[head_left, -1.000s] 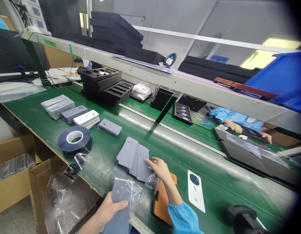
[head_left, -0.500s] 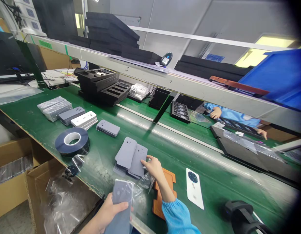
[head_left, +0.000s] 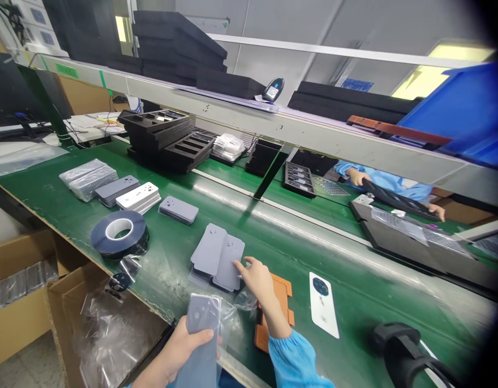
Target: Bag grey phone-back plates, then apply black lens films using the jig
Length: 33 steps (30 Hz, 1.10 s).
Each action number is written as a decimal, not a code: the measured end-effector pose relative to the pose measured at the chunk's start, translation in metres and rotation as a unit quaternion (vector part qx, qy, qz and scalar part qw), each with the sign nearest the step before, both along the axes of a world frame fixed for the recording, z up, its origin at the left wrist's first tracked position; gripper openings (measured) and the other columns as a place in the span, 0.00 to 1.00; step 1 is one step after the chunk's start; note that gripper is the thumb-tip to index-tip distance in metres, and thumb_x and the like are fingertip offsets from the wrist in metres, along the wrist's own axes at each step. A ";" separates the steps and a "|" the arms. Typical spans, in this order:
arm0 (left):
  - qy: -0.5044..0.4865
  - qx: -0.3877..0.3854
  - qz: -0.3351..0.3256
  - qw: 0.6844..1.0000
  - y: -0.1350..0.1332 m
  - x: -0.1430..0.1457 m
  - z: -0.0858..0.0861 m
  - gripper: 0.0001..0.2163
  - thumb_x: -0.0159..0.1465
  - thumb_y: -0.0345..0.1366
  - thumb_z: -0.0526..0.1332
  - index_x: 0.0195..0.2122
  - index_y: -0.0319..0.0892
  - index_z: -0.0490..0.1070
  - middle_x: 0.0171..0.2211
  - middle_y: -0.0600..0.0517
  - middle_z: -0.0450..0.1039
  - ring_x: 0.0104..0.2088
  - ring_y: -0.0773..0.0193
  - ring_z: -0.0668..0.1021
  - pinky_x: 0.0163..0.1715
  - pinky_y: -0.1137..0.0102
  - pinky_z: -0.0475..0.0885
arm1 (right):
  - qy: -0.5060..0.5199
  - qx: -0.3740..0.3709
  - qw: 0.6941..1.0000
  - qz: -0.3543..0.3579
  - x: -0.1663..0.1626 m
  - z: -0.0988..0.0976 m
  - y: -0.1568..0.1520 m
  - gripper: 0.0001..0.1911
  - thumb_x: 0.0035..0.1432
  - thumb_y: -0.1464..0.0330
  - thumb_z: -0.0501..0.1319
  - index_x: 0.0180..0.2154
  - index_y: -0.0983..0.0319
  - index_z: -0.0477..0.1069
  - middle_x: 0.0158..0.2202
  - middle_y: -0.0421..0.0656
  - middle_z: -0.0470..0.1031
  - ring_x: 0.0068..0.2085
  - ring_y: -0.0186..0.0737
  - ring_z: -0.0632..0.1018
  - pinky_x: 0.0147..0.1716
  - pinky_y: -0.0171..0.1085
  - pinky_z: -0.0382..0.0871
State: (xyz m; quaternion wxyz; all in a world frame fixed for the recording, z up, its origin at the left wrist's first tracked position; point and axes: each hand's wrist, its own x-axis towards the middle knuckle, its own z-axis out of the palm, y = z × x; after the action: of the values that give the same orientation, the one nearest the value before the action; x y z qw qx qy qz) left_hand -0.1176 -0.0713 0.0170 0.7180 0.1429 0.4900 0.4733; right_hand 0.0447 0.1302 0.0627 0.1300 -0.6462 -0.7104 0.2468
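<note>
My left hand (head_left: 174,350) is closed around a grey phone back cover (head_left: 200,339) wrapped in clear film, held upright at the table's near edge. With its fingers spread, my right hand (head_left: 257,277) rests its fingertips on a fanned pile of grey back covers (head_left: 216,256) on the green table (head_left: 273,231). An orange jig (head_left: 281,302) lies under my right wrist. Crumpled clear film (head_left: 243,299) sits beside it.
A roll of dark tape (head_left: 118,233) stands to the left. Further stacks of covers (head_left: 139,196), (head_left: 178,209) and black foam trays (head_left: 168,140) lie beyond. A white cover (head_left: 323,304) and a black scanner (head_left: 398,350) are at right. Cardboard boxes (head_left: 71,302) sit below. Another person's hands (head_left: 356,177) work opposite.
My right hand has pushed the top grey covers slightly left, closing the fan. The left hand has kept its hold on the wrapped cover.
</note>
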 end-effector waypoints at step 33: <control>0.043 0.037 -0.082 0.995 -0.004 0.009 0.015 0.31 0.45 0.49 0.78 0.43 0.37 0.70 0.29 0.44 0.82 0.27 0.51 0.84 0.29 0.60 0.79 | 0.272 -0.205 0.930 0.136 0.023 0.022 -0.107 0.14 0.56 0.57 0.67 0.31 0.62 0.77 0.30 0.43 0.78 0.32 0.41 0.75 0.31 0.35 0.66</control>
State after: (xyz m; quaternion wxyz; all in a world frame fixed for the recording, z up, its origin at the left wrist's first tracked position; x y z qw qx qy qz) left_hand -0.1090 -0.0751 0.0323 0.7269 0.2291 0.4887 0.4246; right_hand 0.0681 0.0237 0.0844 0.1477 -0.4646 -0.6626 0.5685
